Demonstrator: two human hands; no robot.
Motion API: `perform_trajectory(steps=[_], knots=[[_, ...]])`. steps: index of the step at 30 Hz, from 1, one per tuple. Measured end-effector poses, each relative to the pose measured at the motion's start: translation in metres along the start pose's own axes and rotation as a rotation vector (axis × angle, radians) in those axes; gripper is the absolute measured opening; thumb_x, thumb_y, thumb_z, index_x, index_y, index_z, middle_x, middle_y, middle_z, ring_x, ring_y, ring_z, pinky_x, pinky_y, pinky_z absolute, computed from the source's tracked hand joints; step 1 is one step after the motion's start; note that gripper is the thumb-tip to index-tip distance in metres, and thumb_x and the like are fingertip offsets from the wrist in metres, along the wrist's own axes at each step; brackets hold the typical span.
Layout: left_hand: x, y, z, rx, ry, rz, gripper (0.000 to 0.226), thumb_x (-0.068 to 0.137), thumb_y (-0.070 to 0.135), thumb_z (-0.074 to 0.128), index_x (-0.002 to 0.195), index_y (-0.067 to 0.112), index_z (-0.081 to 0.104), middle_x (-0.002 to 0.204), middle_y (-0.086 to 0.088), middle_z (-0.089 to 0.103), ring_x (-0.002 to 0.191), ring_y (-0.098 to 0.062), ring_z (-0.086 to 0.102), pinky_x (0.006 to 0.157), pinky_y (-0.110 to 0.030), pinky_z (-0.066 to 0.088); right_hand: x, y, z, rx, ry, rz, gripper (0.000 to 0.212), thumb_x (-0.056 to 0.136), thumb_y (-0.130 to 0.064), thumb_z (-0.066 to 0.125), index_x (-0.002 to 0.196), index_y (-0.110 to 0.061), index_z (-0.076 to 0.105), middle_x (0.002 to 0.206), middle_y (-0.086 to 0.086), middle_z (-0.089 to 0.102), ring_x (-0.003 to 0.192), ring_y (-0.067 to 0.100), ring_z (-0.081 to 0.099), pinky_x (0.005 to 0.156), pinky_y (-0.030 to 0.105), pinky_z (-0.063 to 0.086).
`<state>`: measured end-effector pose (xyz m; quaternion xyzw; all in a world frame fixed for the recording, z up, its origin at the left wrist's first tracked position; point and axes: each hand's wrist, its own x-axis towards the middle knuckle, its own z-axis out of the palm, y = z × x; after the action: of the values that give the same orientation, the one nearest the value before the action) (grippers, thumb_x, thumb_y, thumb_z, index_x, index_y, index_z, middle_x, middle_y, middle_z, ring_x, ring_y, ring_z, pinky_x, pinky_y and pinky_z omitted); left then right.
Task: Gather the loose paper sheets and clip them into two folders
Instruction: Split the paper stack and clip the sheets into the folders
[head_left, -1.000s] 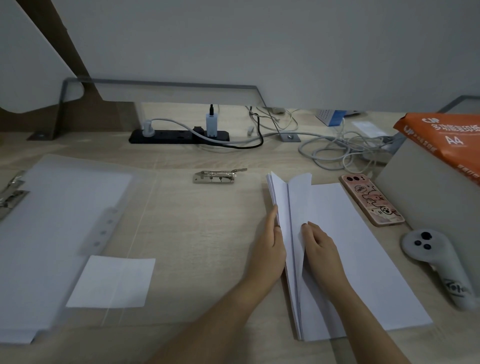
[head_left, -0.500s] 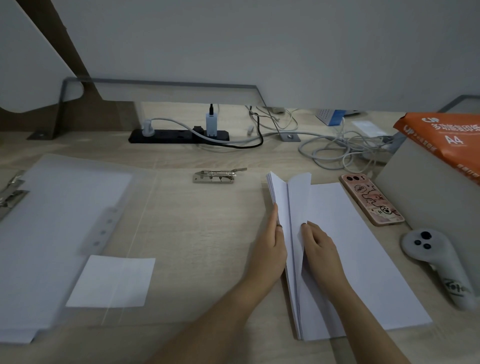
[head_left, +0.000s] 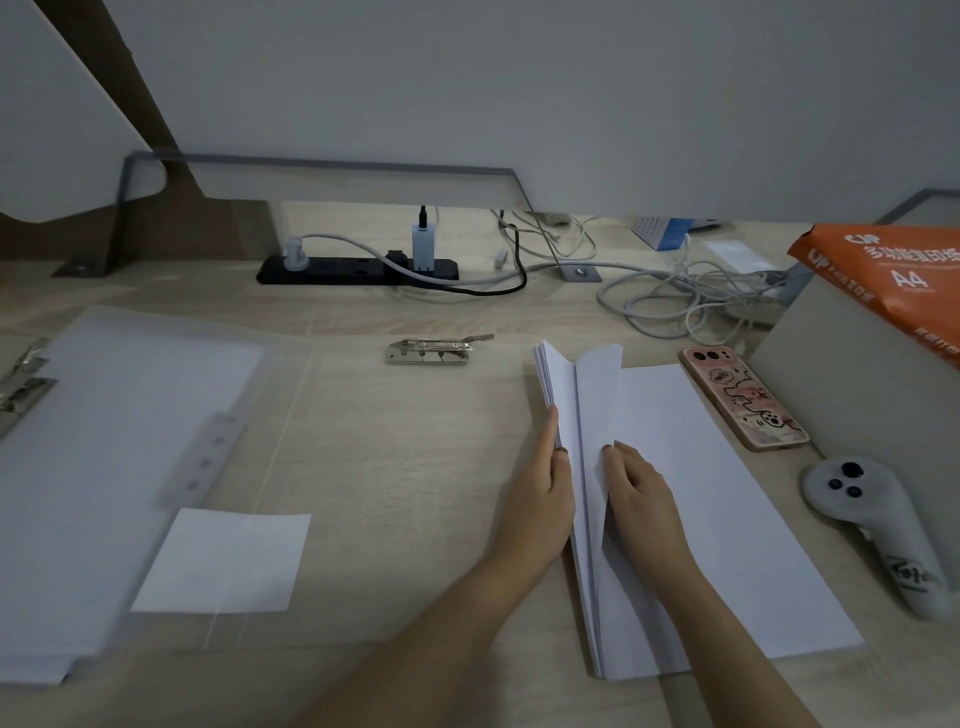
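Desk (head_left: 415, 467): two hands (head_left: 587, 488), one stack (head_left: 727, 519).

Both forearms reach forward side by side; the left hand (head_left: 546, 486) stands on edge with fingers straight, the right hand (head_left: 641, 496) lies palm down, fingers curled.

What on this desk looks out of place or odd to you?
A metal folder clip lies loose on the desk, apart from any folder. Another clip sits at the left edge of the translucent folder. Both hands, left and right, hold part of the paper stack lifted on edge, its top corner curling.
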<state>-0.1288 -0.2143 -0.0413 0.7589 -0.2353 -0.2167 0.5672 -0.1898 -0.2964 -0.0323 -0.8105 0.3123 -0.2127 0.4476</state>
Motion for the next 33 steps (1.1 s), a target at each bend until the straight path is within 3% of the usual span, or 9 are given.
perform_trajectory(steps=[3,6,9,12,14,19,22,29,33], knots=[[0.000,-0.001,0.000,0.002,-0.002,0.000,0.049,0.101,0.029,0.029,0.146,0.042,0.016,0.136,-0.018,0.050,0.113,-0.037,0.053,0.093,-0.039,0.047,0.001,0.000,0.000,0.006,-0.002,0.002,0.035,0.098,-0.016,0.034,0.075,0.008,0.043,0.070,0.019,0.045,0.062,0.016,0.040,0.060,0.029,0.033],[0.000,0.000,-0.001,-0.009,-0.010,0.017,0.050,0.100,0.028,0.030,0.146,0.042,0.016,0.141,-0.003,0.049,0.104,-0.021,0.061,0.089,-0.029,0.049,0.000,-0.002,0.000,0.015,-0.010,0.002,0.034,0.097,-0.016,0.034,0.071,0.003,0.041,0.064,0.008,0.041,0.055,0.007,0.035,0.058,0.026,0.031],[0.000,0.002,-0.002,-0.029,-0.018,0.009,0.052,0.100,0.027,0.034,0.147,0.042,0.016,0.114,-0.018,0.059,0.067,-0.010,0.057,0.062,-0.019,0.046,-0.001,-0.002,0.000,0.022,-0.012,0.000,0.033,0.098,-0.017,0.034,0.067,-0.004,0.039,0.062,0.005,0.039,0.052,0.005,0.034,0.058,0.026,0.032],[-0.001,0.003,-0.005,-0.081,-0.044,0.031,0.054,0.099,0.028,0.039,0.147,0.039,0.017,0.068,0.007,0.050,0.056,0.001,0.051,0.060,-0.013,0.040,-0.001,-0.002,-0.001,0.035,-0.012,0.004,0.034,0.098,-0.018,0.034,0.069,-0.001,0.041,0.066,0.014,0.043,0.058,0.009,0.038,0.060,0.030,0.034],[0.001,0.001,-0.005,-0.124,-0.062,0.047,0.057,0.098,0.027,0.043,0.147,0.038,0.016,0.062,0.011,0.041,0.053,0.003,0.045,0.059,-0.011,0.039,-0.001,-0.001,-0.002,0.058,-0.012,0.009,0.034,0.098,-0.018,0.034,0.074,0.004,0.044,0.072,0.020,0.049,0.062,0.015,0.043,0.062,0.032,0.037],[0.005,-0.006,-0.004,-0.145,-0.090,0.088,0.037,0.095,0.031,0.048,0.124,0.054,0.041,0.091,0.021,0.065,0.094,-0.001,0.064,0.090,-0.024,0.051,-0.005,-0.010,-0.005,0.106,-0.062,0.024,0.028,0.099,-0.024,0.038,0.081,-0.031,0.059,0.081,-0.018,0.061,0.078,-0.009,0.058,0.070,0.006,0.041],[0.004,-0.004,-0.005,-0.140,-0.108,0.062,0.027,0.096,0.032,0.046,0.102,0.058,0.052,0.101,0.023,0.064,0.102,0.006,0.059,0.094,-0.021,0.046,-0.003,-0.011,-0.007,0.122,-0.080,0.064,0.018,0.096,-0.033,0.041,0.104,-0.037,0.057,0.106,-0.019,0.057,0.100,-0.007,0.053,0.087,0.012,0.037],[0.003,-0.002,-0.005,-0.163,-0.109,0.055,0.035,0.100,0.025,0.039,0.134,0.023,0.050,0.121,0.020,0.055,0.113,0.008,0.050,0.097,-0.007,0.036,0.004,-0.015,-0.008,0.028,-0.087,0.141,0.048,0.088,-0.051,0.049,0.128,-0.027,0.054,0.129,-0.011,0.054,0.121,0.006,0.049,0.105,0.032,0.038],[0.004,-0.004,-0.005,-0.123,-0.103,0.035,0.037,0.099,0.029,0.039,0.135,0.028,0.048,0.128,0.020,0.052,0.119,0.003,0.049,0.102,-0.016,0.037,0.005,-0.019,-0.006,-0.054,-0.057,0.146,0.032,0.093,-0.042,0.043,0.114,-0.024,0.059,0.109,-0.012,0.057,0.101,0.007,0.054,0.084,0.025,0.040]])
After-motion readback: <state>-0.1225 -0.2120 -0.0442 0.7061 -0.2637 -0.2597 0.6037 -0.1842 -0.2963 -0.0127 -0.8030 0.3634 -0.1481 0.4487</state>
